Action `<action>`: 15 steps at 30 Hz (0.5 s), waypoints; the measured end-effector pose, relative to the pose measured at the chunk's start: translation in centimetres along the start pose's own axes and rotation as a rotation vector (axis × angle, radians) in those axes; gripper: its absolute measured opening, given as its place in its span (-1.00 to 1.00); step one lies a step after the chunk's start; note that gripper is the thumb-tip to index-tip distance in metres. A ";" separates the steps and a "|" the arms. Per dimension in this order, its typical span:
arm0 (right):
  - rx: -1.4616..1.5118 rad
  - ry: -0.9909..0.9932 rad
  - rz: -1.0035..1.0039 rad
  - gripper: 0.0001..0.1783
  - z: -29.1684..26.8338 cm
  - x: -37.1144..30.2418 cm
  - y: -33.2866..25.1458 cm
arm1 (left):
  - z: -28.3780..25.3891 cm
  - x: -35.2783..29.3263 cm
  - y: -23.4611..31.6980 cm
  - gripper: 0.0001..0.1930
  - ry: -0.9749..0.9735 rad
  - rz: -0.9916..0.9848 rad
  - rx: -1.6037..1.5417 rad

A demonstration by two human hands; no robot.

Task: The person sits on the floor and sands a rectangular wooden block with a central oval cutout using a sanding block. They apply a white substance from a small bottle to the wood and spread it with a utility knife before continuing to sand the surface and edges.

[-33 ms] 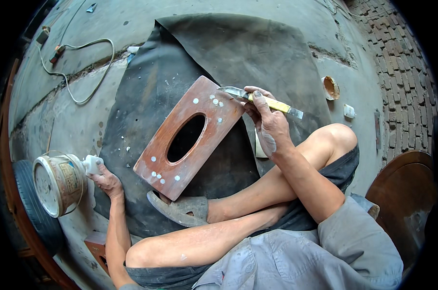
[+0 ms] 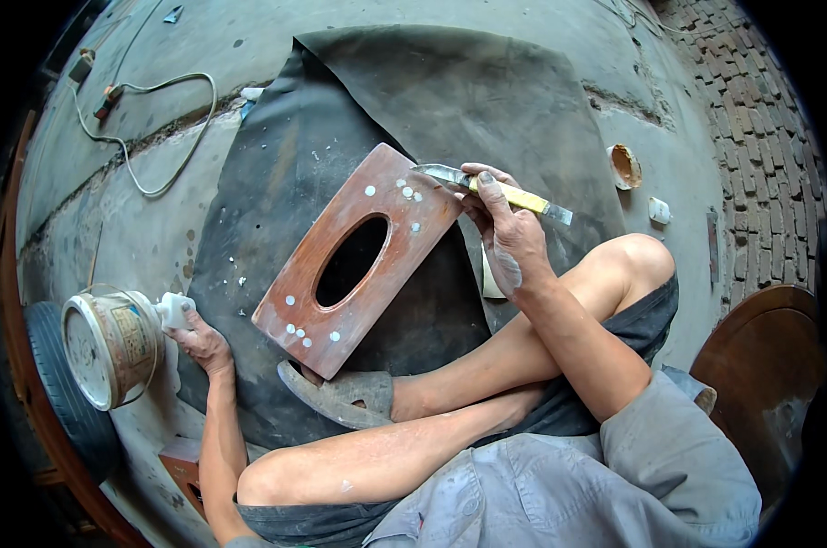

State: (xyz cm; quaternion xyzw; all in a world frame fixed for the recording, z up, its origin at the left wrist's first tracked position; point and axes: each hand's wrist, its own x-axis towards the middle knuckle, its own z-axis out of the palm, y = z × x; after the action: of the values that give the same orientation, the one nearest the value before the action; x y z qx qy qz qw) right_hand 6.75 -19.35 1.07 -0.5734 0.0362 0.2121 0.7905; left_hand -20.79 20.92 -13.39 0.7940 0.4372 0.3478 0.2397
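A reddish-brown wooden tissue box [image 2: 277, 315] with a dark oval opening lies slantwise before me, and round white spots dot its top near both ends. My right hand [image 2: 507, 219] is closed around a small knife [image 2: 512, 195] with a yellow handle; its curved metal blade reaches the far right corner of the box. I cannot tell whether the blade touches the wood. At the left, my left hand [image 2: 204, 343] grips a small white plastic bottle [image 2: 175, 311] beside a lidded, paint-stained bucket [image 2: 126, 342]. Its palm side is hidden.
Dark rubber sheeting [image 2: 486, 91] lies under the box, and my sandalled foot [image 2: 345, 397] is against its near end. A tyre [image 2: 62, 388] stands by the bucket. A power cord [image 2: 190, 169] crosses the floor. At the right are a cardboard tube [image 2: 624, 167], white container [image 2: 659, 211] and round brown board [image 2: 760, 365].
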 end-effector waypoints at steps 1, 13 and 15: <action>0.002 -0.001 -0.001 -0.65 0.1 0.0 0.0 | 0.0 0.1 -0.1 -0.38 0.002 0.002 0.008; -0.009 -0.026 -0.016 -0.65 -0.1 0.3 0.5 | -0.1 0.1 0.5 -0.37 0.002 0.024 0.029; -0.005 -0.015 -0.002 -0.66 -0.1 0.3 0.5 | 0.0 0.1 0.3 -0.37 0.003 0.029 0.028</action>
State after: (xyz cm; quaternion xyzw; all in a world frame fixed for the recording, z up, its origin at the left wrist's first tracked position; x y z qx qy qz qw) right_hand 6.86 -19.25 0.52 -0.5739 0.0291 0.2155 0.7895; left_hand -20.62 20.86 -13.12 0.8030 0.4308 0.3465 0.2227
